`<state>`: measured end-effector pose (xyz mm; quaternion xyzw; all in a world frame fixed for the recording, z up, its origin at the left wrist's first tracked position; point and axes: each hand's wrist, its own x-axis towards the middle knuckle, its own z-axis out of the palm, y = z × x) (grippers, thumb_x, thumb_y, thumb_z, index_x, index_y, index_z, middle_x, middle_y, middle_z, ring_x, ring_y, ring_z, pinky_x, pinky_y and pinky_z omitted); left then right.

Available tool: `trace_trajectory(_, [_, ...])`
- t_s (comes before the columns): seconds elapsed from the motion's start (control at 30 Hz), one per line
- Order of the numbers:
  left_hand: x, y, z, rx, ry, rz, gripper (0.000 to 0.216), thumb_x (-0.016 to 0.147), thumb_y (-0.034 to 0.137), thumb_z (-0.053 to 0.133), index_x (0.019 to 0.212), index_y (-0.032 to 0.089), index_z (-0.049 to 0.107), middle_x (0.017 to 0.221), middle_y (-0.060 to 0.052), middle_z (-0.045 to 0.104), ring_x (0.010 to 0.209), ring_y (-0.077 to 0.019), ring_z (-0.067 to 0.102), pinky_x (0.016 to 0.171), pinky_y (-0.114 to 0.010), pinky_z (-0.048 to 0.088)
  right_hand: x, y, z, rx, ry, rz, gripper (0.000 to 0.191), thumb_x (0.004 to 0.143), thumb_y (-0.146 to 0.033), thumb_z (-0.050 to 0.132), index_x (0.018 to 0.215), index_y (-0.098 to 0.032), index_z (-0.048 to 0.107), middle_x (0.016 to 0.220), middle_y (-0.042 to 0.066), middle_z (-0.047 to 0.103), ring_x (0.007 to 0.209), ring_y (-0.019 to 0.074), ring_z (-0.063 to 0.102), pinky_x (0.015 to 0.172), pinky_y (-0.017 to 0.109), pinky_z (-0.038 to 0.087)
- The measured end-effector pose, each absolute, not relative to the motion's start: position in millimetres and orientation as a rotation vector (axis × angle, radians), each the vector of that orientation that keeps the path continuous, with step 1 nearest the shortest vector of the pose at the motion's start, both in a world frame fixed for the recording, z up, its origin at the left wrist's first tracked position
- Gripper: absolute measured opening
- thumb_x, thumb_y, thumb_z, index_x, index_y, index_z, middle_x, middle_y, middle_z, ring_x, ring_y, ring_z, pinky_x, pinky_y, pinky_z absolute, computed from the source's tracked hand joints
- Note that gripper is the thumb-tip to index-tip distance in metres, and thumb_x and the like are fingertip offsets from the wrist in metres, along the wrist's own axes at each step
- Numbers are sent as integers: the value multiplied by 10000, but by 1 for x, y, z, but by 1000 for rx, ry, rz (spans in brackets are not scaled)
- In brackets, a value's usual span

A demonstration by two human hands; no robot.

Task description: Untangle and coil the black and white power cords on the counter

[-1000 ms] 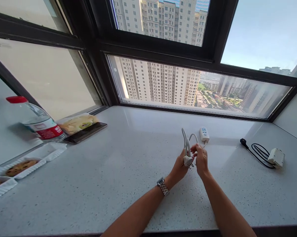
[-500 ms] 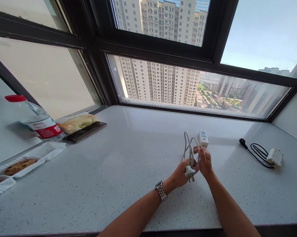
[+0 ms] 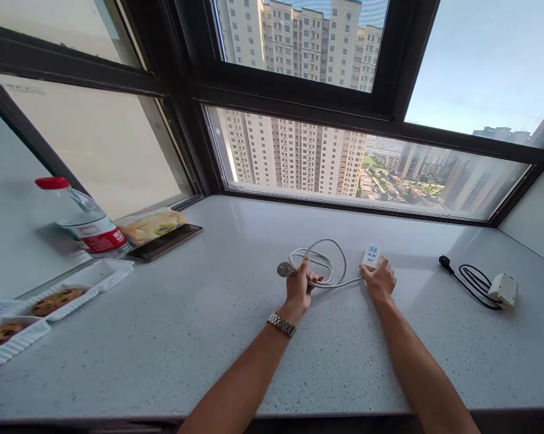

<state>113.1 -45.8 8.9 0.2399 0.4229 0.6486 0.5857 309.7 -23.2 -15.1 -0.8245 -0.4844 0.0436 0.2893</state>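
White cord point(image 3: 326, 265) between hands, plug point(image 3: 283, 269) at left hand point(image 3: 299, 286)

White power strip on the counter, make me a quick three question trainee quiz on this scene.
1. True or false: the right hand rests at the white power strip.
2. What lies right of the power strip? A) the black cable with its white adapter B) a kettle C) a laptop
3. Fill in: the left hand holds the plug end of the white ____.

Key:
1. True
2. A
3. Cord, looped loosely on the speckled counter.
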Motion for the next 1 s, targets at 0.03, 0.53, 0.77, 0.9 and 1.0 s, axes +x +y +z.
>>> trace_trajectory(0.03, [109, -42, 8, 544, 1055, 1483, 466, 644, 489, 714, 520, 193, 376, 469, 63, 401, 436, -82, 466, 515, -253, 484, 308, -21, -13, -2230, -1304, 100, 712, 766, -521, 565, 1332, -137, 368, 1217, 173, 560, 1117, 313, 518, 896, 419, 388])
trace_trajectory(0.53, [82, -25, -2, 1531, 2043, 1161, 227, 833, 294, 483, 986, 154, 576, 1112, -174, 598, 1121, -342, 528, 917, -466, 411, 318, -17, -19, -1463, -1076, 525, 511, 756, -568, 457, 1071, -168, 408, 880, 111, 688, 750, 213, 636, 628, 308, 465])
trace_trajectory(0.77, [82, -26, -3, 1770, 2228, 661, 343, 862, 397, 430, 1012, 124, 576, 1152, -204, 576, 1156, -360, 485, 945, -484, 359, 297, -37, -9, -1206, -1558, 399, 443, 761, -458, 544, 1100, -183, 468, 1087, 129, 668, 825, 196, 610, 663, 303, 452])
trace_trajectory(0.9, [84, -24, -3, 1807, 2135, 600, 352, 830, 419, 449, 1024, 154, 576, 1208, -189, 534, 1168, -348, 478, 950, -478, 363, 285, -43, -11, -1364, -1920, 399, 491, 723, -387, 612, 1158, -192, 497, 1053, 97, 682, 894, 223, 610, 720, 323, 453])
trace_trajectory(1.0, [83, -24, -5, 1801, 2060, 662, 432, 794, 378, 491, 1176, 179, 513, 1300, -168, 482, 1212, -333, 453, 956, -466, 369, 281, -42, -15, -1506, -1986, 307, 559, 703, -355, 649, 1216, -195, 495, 1094, 100, 667, 1016, 267, 571, 825, 384, 434])
